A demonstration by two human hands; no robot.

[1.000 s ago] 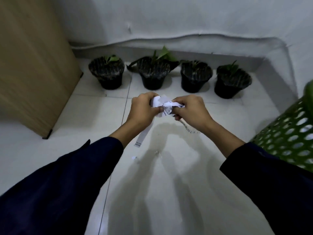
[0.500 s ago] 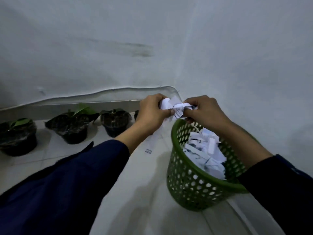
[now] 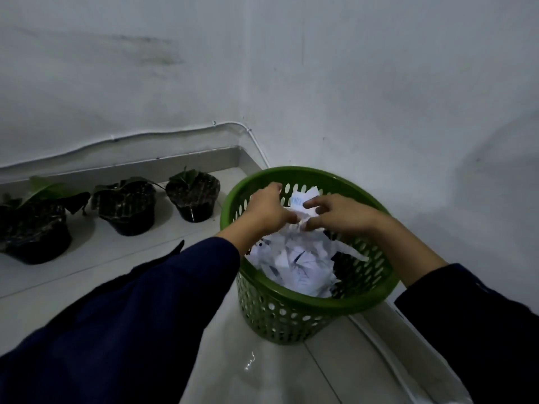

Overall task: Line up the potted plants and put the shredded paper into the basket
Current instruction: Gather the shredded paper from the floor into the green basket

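Note:
A green perforated basket (image 3: 315, 305) stands on the tiled floor in the wall corner, with a heap of shredded paper (image 3: 300, 266) inside it. Both my hands are above its opening. My left hand (image 3: 267, 209) and my right hand (image 3: 341, 215) pinch a crumpled white paper wad (image 3: 303, 210) between them, just over the heap. My right fingers are partly spread. Three black potted plants stand in a row along the back wall to the left: one (image 3: 194, 199) nearest the basket, a second (image 3: 128, 212), and a third (image 3: 32, 233) at the left edge.
Two white walls meet right behind the basket. A thin white cable (image 3: 163, 133) runs along the wall above a low grey ledge (image 3: 175, 163). A white sheet (image 3: 420, 354) lies on the floor at the right. Glossy floor tiles (image 3: 250, 371) are in front of the basket.
My view swung right from the pots to the basket. Both hands carried the paper wad from beside the rim to over the basket and lowered it, and my right fingers have spread.

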